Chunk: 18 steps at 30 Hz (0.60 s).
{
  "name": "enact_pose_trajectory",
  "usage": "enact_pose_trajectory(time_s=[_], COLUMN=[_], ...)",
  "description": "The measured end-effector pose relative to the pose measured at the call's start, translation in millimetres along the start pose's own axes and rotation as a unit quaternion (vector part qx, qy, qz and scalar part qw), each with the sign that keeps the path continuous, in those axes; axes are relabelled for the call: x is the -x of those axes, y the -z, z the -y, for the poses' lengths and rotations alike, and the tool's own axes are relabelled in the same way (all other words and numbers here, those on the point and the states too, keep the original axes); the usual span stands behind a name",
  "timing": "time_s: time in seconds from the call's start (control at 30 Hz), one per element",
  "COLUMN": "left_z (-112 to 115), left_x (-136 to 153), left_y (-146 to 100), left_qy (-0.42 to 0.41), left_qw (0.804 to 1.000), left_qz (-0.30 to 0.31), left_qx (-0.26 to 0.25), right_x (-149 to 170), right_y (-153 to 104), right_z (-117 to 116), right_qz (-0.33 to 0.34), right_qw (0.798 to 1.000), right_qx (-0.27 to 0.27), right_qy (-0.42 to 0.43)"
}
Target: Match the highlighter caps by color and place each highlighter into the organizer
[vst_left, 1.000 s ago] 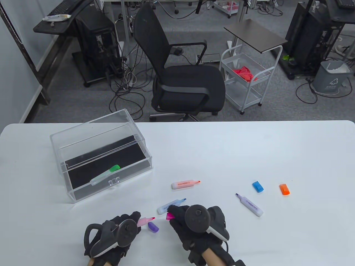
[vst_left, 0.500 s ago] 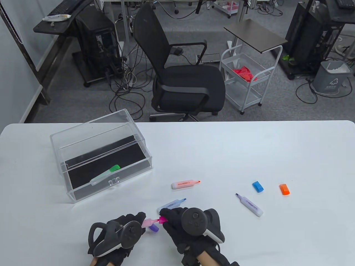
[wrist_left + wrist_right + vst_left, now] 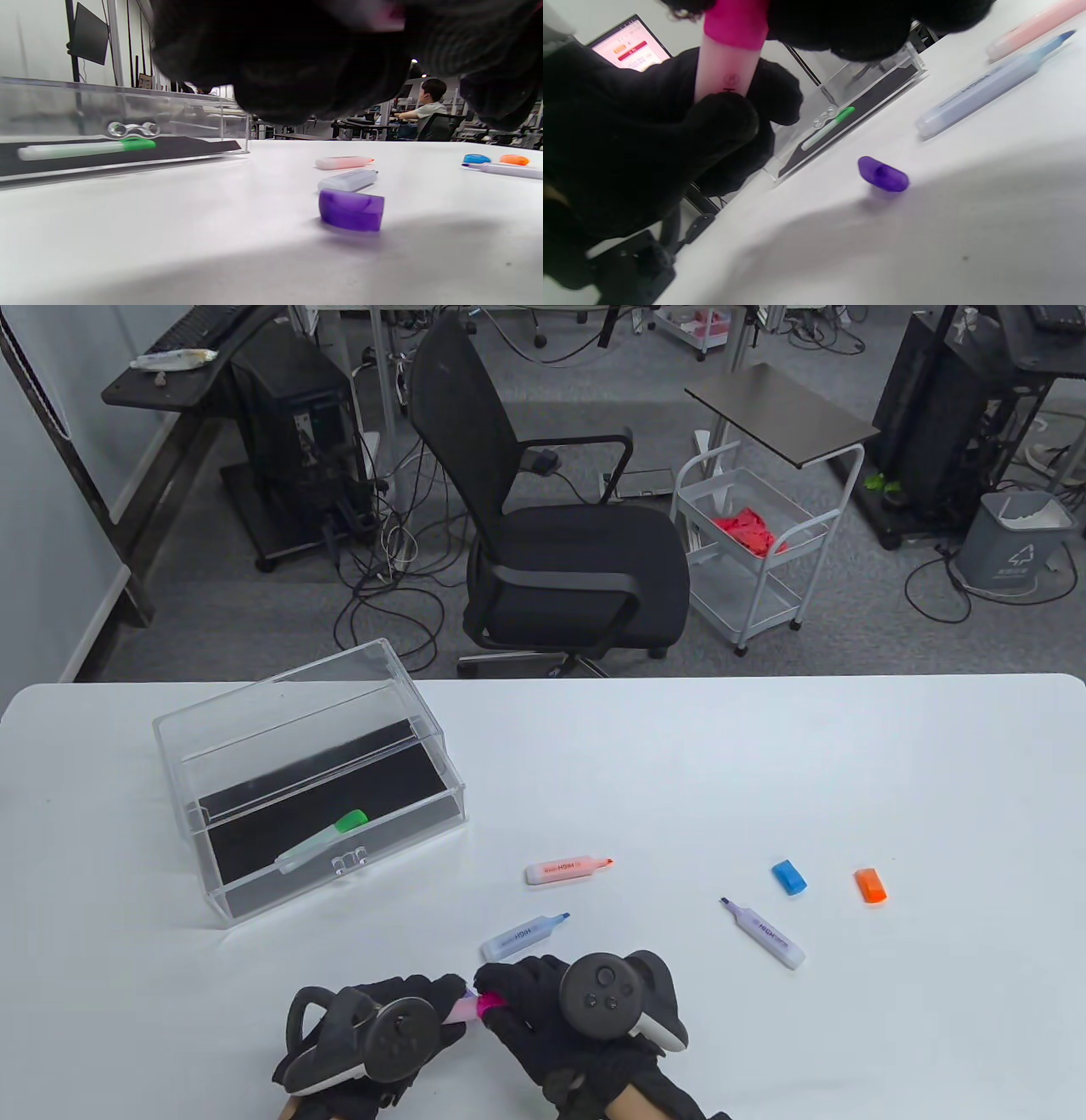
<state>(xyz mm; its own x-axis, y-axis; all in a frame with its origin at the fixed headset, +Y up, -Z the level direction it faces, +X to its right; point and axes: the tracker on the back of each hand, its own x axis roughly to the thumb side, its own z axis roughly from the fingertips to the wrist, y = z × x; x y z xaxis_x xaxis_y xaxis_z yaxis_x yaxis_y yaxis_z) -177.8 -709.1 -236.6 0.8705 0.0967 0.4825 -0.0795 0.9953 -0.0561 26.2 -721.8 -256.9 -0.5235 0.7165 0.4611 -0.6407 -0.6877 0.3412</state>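
My left hand (image 3: 443, 997) grips the pale pink highlighter (image 3: 465, 1009) by its barrel near the table's front edge. My right hand (image 3: 496, 988) pinches the magenta cap (image 3: 490, 1003) against that highlighter's tip. In the right wrist view the cap (image 3: 736, 21) sits on the pink barrel (image 3: 723, 72). A loose purple cap (image 3: 351, 209) lies on the table under the hands and is hidden in the table view. The clear organizer (image 3: 280, 691) at the left holds a green-capped highlighter (image 3: 324, 840).
Uncapped blue (image 3: 523, 936), orange (image 3: 567, 869) and purple (image 3: 764, 933) highlighters lie on the white table. A blue cap (image 3: 789, 876) and an orange cap (image 3: 870, 885) lie to the right. A black office chair (image 3: 560, 560) stands beyond the far edge.
My right hand carried the magenta cap left onto the pink highlighter's tip. Both hands drew together and slightly toward the front edge, covering the purple cap in the table view.
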Motion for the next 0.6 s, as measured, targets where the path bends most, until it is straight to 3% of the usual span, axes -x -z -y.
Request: enact_pose_trajectory(time_s=[0.3,0.6], left_z=[-9.9,-9.4], left_x=[-14.5,-19.1], left_y=[-7.8,-7.1], left_qy=[0.041,-0.001], left_qw=[0.998,0.998], left_qz=[-0.005,0.006], left_qx=[-0.048,-0.058], right_x=[-10.5,-15.7], right_y=[-4.4,-9.8], right_z=[-4.8,-3.8], right_qz=[0.006,0.029], right_qw=[1.0,0.999], right_qx=[0.013,0.017], right_qy=[-0.01,-0.004])
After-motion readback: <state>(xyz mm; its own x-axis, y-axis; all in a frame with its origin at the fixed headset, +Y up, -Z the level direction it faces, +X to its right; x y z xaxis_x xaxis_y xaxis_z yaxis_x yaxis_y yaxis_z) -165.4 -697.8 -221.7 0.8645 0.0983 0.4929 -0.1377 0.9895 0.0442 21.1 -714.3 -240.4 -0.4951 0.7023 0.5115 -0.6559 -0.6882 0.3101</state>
